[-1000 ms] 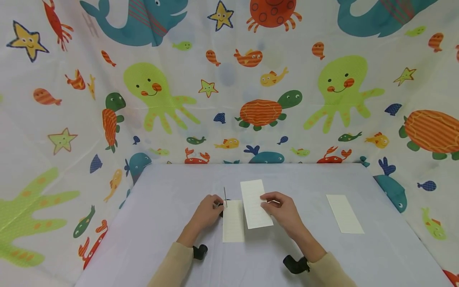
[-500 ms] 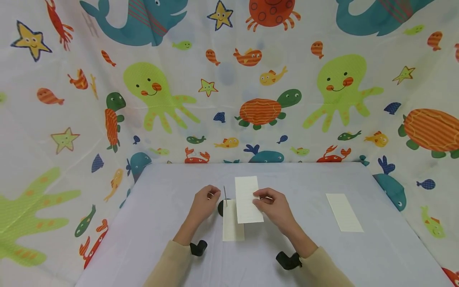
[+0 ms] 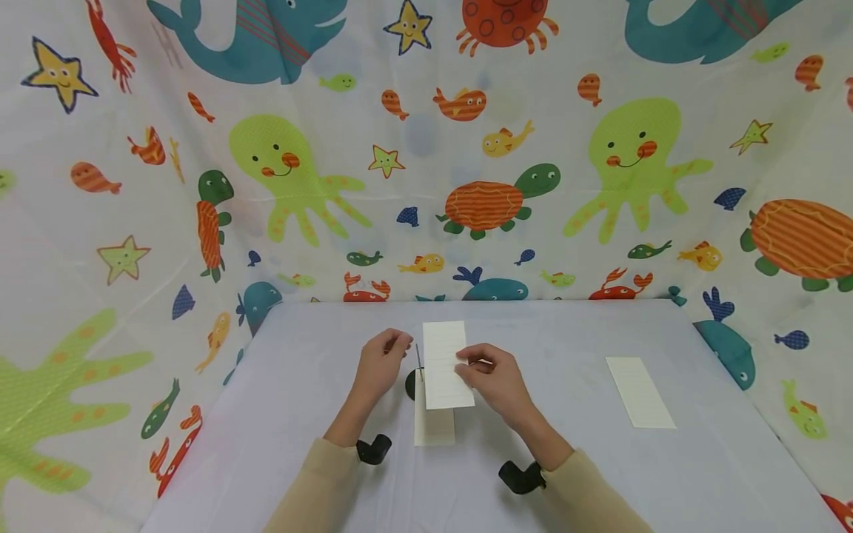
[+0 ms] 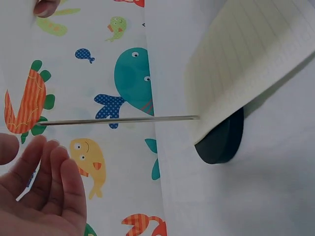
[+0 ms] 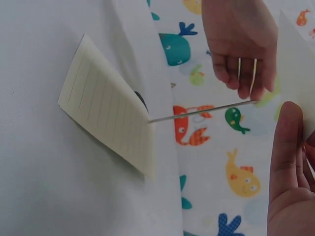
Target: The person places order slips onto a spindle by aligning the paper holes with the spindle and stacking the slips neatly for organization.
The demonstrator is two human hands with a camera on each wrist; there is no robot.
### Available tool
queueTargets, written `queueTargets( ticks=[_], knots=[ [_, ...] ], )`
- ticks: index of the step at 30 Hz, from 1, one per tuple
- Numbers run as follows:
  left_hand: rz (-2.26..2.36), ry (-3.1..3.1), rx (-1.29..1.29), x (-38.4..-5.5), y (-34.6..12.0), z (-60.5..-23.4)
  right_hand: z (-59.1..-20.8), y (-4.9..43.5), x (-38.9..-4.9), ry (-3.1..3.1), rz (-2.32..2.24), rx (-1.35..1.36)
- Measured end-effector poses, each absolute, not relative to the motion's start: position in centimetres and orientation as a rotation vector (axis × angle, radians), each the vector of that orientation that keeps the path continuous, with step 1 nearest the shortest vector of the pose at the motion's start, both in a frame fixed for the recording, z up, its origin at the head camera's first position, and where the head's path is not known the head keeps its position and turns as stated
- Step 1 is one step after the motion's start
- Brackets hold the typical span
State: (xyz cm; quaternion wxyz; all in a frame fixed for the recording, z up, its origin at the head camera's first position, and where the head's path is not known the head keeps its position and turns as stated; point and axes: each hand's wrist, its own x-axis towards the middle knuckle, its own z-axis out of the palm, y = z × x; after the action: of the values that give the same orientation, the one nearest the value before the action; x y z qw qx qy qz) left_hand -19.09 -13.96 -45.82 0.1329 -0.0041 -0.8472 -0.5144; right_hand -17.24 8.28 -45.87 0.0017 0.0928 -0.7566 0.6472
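A paper spike (image 4: 118, 120) stands upright on a round black base (image 4: 221, 140). One lined cream paper slip (image 5: 101, 105) is pierced near its end and sits low on the spike, jutting out over the base. My right hand (image 3: 496, 377) pinches a second lined slip (image 3: 445, 359) by its right edge between thumb and fingers. In the head view this slip is held up just right of the spike and overlaps the pierced slip. My left hand (image 3: 380, 363) is beside the spike's tip, fingers loosely bent and holding nothing.
A third paper slip (image 3: 641, 392) lies flat on the white-covered table (image 3: 560, 333) to the right. Behind the table hangs a cloth (image 3: 413, 170) printed with sea animals. Black wrist cameras (image 3: 522, 477) stick out from both wrists.
My right hand has moved left and slightly up with its slip, which now stands straighter and closer to the spike. My left hand has left the base and risen beside the spike's tip.
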Motion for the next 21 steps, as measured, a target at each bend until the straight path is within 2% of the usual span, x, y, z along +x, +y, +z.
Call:
queueTargets(
  ticks=[10,21],
  knots=[
    [-1.644,-2.391,0.006,-20.0,-13.0,-44.4,-46.2,7.0,-17.6,-2.344,2.092,0.309],
    [-1.578,-2.431,0.097,-20.4,-13.3,-45.2,-46.9,6.2,-18.0,-2.398,2.039,0.316]
  ],
)
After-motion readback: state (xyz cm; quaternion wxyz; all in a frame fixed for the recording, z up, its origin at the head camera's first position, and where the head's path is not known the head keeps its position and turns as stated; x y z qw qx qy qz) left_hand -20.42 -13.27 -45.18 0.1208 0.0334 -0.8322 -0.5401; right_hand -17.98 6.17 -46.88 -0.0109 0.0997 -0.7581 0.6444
